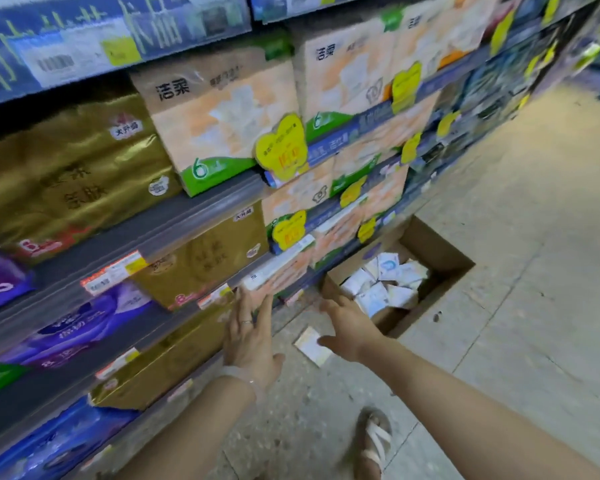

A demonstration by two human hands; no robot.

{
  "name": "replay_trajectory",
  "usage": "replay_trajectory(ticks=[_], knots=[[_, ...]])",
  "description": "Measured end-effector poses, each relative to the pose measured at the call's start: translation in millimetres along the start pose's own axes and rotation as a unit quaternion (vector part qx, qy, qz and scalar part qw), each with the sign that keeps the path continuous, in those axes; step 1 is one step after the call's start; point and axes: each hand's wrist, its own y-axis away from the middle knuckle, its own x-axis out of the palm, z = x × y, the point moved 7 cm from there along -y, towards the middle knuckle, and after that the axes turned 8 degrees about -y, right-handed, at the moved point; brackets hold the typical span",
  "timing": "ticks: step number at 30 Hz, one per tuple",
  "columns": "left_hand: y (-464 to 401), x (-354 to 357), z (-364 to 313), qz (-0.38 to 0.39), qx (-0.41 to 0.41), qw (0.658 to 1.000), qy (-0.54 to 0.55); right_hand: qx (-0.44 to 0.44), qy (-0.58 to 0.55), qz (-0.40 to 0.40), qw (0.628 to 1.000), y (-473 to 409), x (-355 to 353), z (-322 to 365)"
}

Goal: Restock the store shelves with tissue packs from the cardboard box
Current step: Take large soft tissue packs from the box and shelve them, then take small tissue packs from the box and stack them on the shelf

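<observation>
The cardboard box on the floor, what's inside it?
The cardboard box is open on top and holds a loose heap of small white and pale blue tissue packs. Its bottom, and any packs lying deeper, are covered by that heap.

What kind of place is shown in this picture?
Most likely a shop aisle. Grey metal shelves hold stacked gold tissue packs, yellow price tags hang from the shelf edges, and an open brown cardboard box of small white tissue packs sits on the floor.

An open cardboard box [426,244] on the floor beside the shelves [201,206] holds jumbled white tissue packs [385,282].
</observation>
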Motion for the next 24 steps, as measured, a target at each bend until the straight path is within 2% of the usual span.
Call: replay_trajectory(ticks=[4, 12, 18, 24], knots=[[-44, 23, -75, 0.039, 0.025, 0.999, -0.015, 0.054, -0.003, -0.003, 0.999, -12, -32, -90], [-127, 86, -197, 0.116, -0.001, 0.993, -0.021, 0.105, -0.007, 0.020, 0.994, -56, -79, -253], [-187, 117, -238, 0.146, -0.018, 0.989, -0.006, 0.143, -0.014, 0.061, 0.988, -100, -93, -325], [-287, 152, -268, 0.160, -0.011, 0.987, -0.015, 0.170, -0.039, 0.078, 0.982, -183, -91, -377]])
